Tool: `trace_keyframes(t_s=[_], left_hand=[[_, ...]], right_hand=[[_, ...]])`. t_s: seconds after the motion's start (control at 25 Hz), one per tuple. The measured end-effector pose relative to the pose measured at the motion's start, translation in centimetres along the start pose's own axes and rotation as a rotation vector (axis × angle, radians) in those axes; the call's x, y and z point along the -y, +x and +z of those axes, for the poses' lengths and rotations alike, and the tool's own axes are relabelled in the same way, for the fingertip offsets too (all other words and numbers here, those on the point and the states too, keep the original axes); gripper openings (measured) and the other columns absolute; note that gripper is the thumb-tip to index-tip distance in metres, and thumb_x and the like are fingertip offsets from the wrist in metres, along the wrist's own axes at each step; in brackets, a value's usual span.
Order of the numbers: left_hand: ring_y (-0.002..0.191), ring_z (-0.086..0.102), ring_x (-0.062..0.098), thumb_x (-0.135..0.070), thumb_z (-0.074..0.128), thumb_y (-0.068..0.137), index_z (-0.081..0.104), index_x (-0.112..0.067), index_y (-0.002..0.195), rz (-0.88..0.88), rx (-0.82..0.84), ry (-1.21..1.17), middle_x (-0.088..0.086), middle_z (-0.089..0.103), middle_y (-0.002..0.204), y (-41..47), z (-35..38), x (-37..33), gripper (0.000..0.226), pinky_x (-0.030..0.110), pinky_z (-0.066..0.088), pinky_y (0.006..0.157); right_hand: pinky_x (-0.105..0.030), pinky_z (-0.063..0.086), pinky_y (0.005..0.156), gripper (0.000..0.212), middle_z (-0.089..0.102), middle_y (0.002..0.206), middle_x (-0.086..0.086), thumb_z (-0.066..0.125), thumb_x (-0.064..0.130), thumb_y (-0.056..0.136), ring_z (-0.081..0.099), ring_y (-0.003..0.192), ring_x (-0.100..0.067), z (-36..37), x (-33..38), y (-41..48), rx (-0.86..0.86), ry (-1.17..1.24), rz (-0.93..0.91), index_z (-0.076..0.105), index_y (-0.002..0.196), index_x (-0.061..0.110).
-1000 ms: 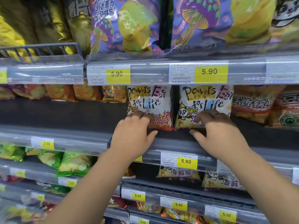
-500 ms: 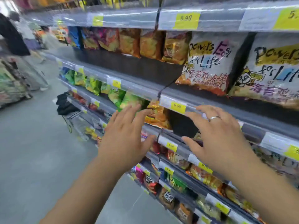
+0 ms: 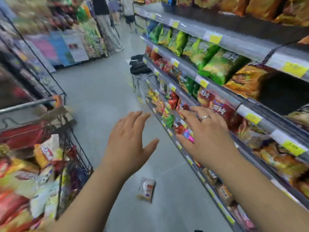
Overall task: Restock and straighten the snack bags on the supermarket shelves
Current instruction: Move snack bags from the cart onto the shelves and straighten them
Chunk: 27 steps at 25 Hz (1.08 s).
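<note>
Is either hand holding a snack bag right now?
No, the left hand and right hand are both open and empty, fingers spread.

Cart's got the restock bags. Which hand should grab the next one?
Probably left. The left hand is open over the aisle, nearer the cart on that side; the right hand is by the shelves.

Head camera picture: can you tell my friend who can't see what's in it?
Two empty, open hands, the left hand and right hand, reach out in a supermarket aisle. Snack shelves run along the right, a wire cart of snack bags stands on the left, and one small packet lies on the floor.
</note>
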State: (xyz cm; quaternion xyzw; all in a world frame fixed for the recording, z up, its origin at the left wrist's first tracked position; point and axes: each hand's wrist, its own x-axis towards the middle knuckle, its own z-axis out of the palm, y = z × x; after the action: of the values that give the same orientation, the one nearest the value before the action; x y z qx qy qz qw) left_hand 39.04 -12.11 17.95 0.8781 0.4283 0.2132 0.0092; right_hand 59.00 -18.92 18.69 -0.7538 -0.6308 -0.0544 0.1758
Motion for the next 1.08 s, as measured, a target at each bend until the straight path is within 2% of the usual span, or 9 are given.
trace_keyframes(t_s=[0.16, 0.28, 0.36, 0.56, 0.68, 0.76, 0.84, 1.08], left_hand=[[0.129, 0.049, 0.031, -0.056, 0.049, 0.080, 0.047, -0.019, 0.135, -0.161, 0.019, 0.039, 0.007, 0.053, 0.137, -9.5, -4.3, 7.6, 0.066, 0.048, 0.041, 0.107], [0.132, 0.047, 0.029, -0.057, 0.049, 0.079, 0.050, -0.018, 0.136, -0.298, 0.042, 0.091, 0.006, 0.053, 0.139, -16.1, -6.8, 12.2, 0.069, 0.044, 0.036, 0.111], [0.133, 0.046, 0.029, -0.057, 0.047, 0.079, 0.049, -0.018, 0.136, -0.407, 0.047, 0.111, 0.006, 0.052, 0.140, -20.5, -8.4, 14.9, 0.070, 0.047, 0.037, 0.111], [0.131, 0.048, 0.029, -0.056, 0.049, 0.081, 0.049, -0.018, 0.136, -0.644, -0.005, 0.162, 0.006, 0.053, 0.140, -29.2, -11.3, 19.8, 0.067, 0.048, 0.038, 0.110], [0.133, 0.046, 0.027, -0.060, 0.046, 0.081, 0.050, -0.019, 0.137, -0.781, -0.006, 0.171, 0.004, 0.053, 0.140, -32.7, -12.0, 22.1, 0.070, 0.044, 0.034, 0.113], [0.135, 0.044, 0.026, -0.063, 0.042, 0.080, 0.049, -0.019, 0.139, -0.865, 0.001, 0.173, 0.003, 0.052, 0.141, -34.3, -12.0, 23.7, 0.073, 0.042, 0.031, 0.114], [0.137, 0.040, 0.025, -0.060, 0.050, 0.083, 0.045, -0.022, 0.142, -0.942, 0.038, 0.158, 0.002, 0.048, 0.145, -35.4, -11.4, 25.6, 0.071, 0.042, 0.030, 0.116], [0.136, 0.042, 0.025, -0.050, 0.061, 0.084, 0.044, -0.021, 0.142, -1.071, 0.120, 0.066, 0.003, 0.048, 0.144, -35.6, -7.5, 32.0, 0.068, 0.042, 0.031, 0.115]], right_hand=[[-0.052, 0.043, 0.099, 0.065, 0.060, 0.127, -0.011, 0.056, 0.052, 0.072, 0.056, 0.114, -0.036, 3.7, 10.4, -1.9, 0.057, 0.069, -0.129, 0.058, 0.129, 0.020], [-0.052, 0.045, 0.095, 0.060, 0.061, 0.123, -0.012, 0.063, 0.048, 0.074, 0.058, 0.109, -0.037, 6.3, 17.2, -3.7, 0.072, 0.119, -0.258, 0.058, 0.127, 0.019], [-0.051, 0.046, 0.093, 0.058, 0.061, 0.122, -0.012, 0.067, 0.045, 0.075, 0.058, 0.108, -0.036, 7.8, 21.9, -4.7, 0.083, 0.163, -0.345, 0.059, 0.127, 0.019], [-0.051, 0.047, 0.092, 0.062, 0.061, 0.124, -0.012, 0.056, 0.050, 0.074, 0.057, 0.113, -0.036, 10.5, 32.1, -6.1, 0.201, 0.238, -0.537, 0.058, 0.128, 0.020], [-0.050, 0.043, 0.097, 0.062, 0.057, 0.130, -0.011, 0.057, 0.050, 0.078, 0.053, 0.120, -0.035, 12.3, 36.5, -6.1, 0.284, 0.266, -0.621, 0.055, 0.133, 0.021], [-0.049, 0.042, 0.097, 0.061, 0.056, 0.132, -0.010, 0.065, 0.047, 0.080, 0.051, 0.121, -0.034, 14.2, 39.1, -5.9, 0.334, 0.275, -0.677, 0.054, 0.135, 0.022], [-0.047, 0.041, 0.098, 0.063, 0.054, 0.134, -0.009, 0.069, 0.046, 0.080, 0.050, 0.122, -0.033, 16.5, 41.4, -5.3, 0.389, 0.277, -0.715, 0.052, 0.136, 0.023], [-0.042, 0.038, 0.102, 0.066, 0.043, 0.144, -0.002, 0.060, 0.050, 0.086, 0.040, 0.131, -0.028, 24.5, 45.6, -1.4, 0.592, 0.202, -0.774, 0.039, 0.145, 0.030]])
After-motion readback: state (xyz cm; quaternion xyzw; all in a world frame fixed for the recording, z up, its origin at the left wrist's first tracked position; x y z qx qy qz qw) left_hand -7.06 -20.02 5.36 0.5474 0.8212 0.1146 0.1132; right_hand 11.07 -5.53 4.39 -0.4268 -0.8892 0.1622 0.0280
